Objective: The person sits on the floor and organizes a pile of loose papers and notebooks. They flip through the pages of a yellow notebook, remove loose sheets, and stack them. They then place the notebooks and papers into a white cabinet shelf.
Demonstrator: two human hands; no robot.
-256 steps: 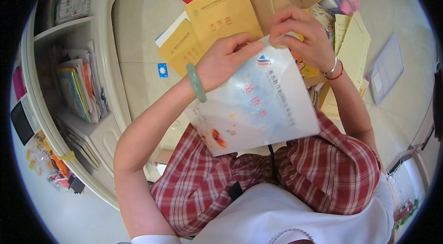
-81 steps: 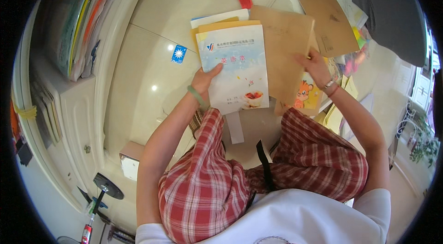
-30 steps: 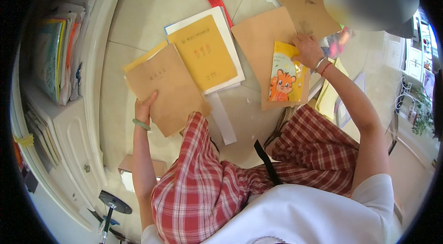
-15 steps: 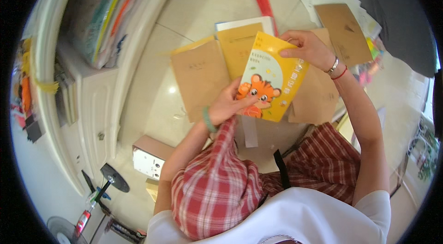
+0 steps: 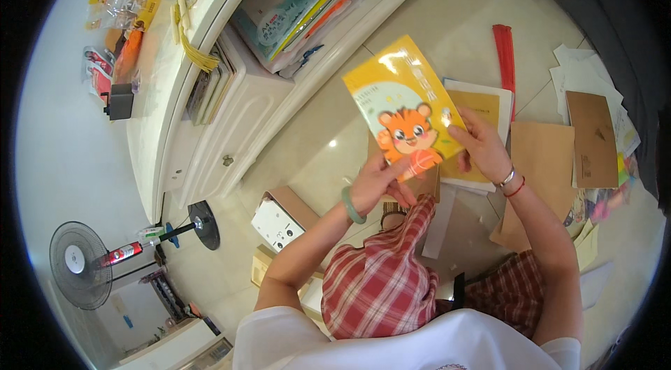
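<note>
A yellow booklet (image 5: 402, 73) with a cartoon tiger on its cover is held up in front of me, tilted to the left. My left hand (image 5: 377, 187) grips its lower left corner, thumb over the cover. At its lower right edge, my right hand (image 5: 484, 150) pinches it with the thumb on the front. Behind it on the floor lie a yellow notebook (image 5: 482, 112) on white sheets and a brown paper notebook (image 5: 532, 160). Part of another brown cover shows beneath my hands, mostly hidden.
A white cabinet (image 5: 272, 108) with plastic file folders (image 5: 283, 13) stands to the left. A fan (image 5: 80, 265) and a white box with a cartoon face (image 5: 278, 225) are lower left. A red strip (image 5: 503, 66), loose papers (image 5: 586, 76) and a darker brown notebook (image 5: 594, 136) lie right.
The booklet has swung from a rightward to a leftward tilt. My right hand has moved from its top edge to its lower right edge. The view has turned left, showing more cabinet and fan.
</note>
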